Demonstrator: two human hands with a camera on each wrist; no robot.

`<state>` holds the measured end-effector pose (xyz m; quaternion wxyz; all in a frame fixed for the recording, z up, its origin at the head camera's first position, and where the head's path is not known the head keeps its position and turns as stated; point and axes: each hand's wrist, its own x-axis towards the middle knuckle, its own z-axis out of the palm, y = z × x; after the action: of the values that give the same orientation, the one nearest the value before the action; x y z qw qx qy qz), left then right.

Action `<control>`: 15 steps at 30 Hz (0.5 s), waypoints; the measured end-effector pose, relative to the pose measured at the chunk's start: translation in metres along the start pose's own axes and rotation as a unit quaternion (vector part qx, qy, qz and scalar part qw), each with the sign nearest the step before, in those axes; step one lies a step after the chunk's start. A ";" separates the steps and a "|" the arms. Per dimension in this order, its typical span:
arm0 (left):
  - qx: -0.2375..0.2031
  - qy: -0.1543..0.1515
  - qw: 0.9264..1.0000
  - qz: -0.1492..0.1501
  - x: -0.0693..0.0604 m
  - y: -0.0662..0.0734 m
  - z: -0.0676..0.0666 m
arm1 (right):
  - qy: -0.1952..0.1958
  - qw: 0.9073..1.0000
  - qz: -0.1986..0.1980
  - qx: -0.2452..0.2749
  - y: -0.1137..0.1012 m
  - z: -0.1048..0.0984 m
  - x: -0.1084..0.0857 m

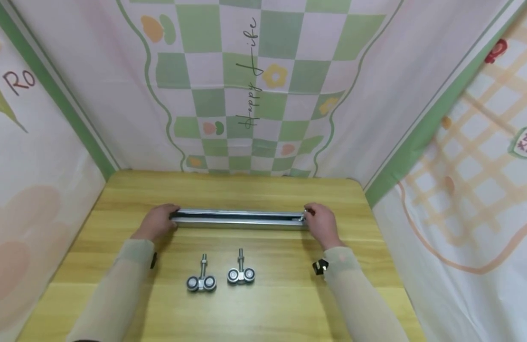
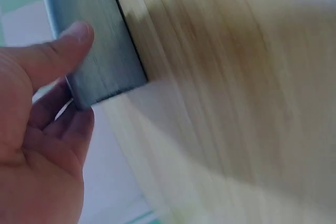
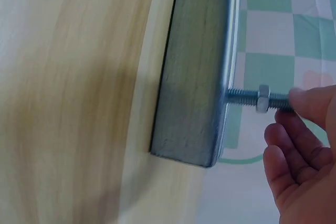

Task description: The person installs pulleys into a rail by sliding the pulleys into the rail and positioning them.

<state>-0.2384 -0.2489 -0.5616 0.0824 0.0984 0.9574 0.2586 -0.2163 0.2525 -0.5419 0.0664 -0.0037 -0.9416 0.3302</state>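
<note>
Three big printed cloths (image 1: 289, 38) hung around the wooden table (image 1: 289, 304), one at the back and one on each side, and the back one had green and white checks and the words "Happy Life". Two arms in pale sleeves (image 1: 114, 289) reached over the table. Between the hands lay a long silver metal rail (image 1: 242, 221), side to side on the table, with its open slot facing up. The left hand (image 1: 155, 223) was closed around the rail's left end, thumb on the near side and fingers curled on the other. The right hand (image 1: 322, 225) was at the other end, with its thumb and first finger pinched together on a threaded bolt (image 3: 244, 98) and its other fingers bent. Nearer the person, two roller trolleys, a left one (image 1: 201, 284) and a right one (image 1: 241, 276), rested just beside each other, well apart from both hands. Each showed two round wheels and a thin stem. The bolt poked out of the slot near the rail's right end, and a small nut (image 3: 263, 98) sat around it.
</note>
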 end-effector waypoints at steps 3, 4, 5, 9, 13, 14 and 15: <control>-0.021 0.002 1.000 0.016 0.000 -0.010 -0.002 | 0.003 1.000 -0.018 -0.024 -0.004 0.000 0.001; -0.028 0.004 0.999 0.018 -0.001 -0.013 -0.003 | 0.003 0.999 -0.019 -0.031 -0.005 0.000 0.001; -0.039 0.004 0.999 0.015 -0.001 -0.017 -0.003 | 0.004 0.999 -0.017 -0.035 -0.005 0.000 0.002; -0.090 0.000 0.996 -0.008 -0.003 -0.028 -0.002 | -0.001 0.999 -0.006 -0.043 -0.006 0.001 0.003; -0.139 -0.011 0.990 -0.036 -0.005 -0.034 -0.001 | -0.013 0.999 0.003 -0.041 -0.011 0.002 0.005; -0.148 -0.013 0.988 -0.042 -0.005 -0.036 -0.001 | -0.016 0.999 0.004 -0.039 -0.013 0.003 0.006; -0.156 -0.015 0.986 -0.047 -0.005 -0.037 -0.001 | -0.018 0.999 0.003 -0.037 -0.015 0.004 0.006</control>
<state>-0.2388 -0.2817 -0.5791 0.1234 0.0434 0.9074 0.3994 -0.2224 0.2383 -0.5348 0.0485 -0.0032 -0.9542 0.2951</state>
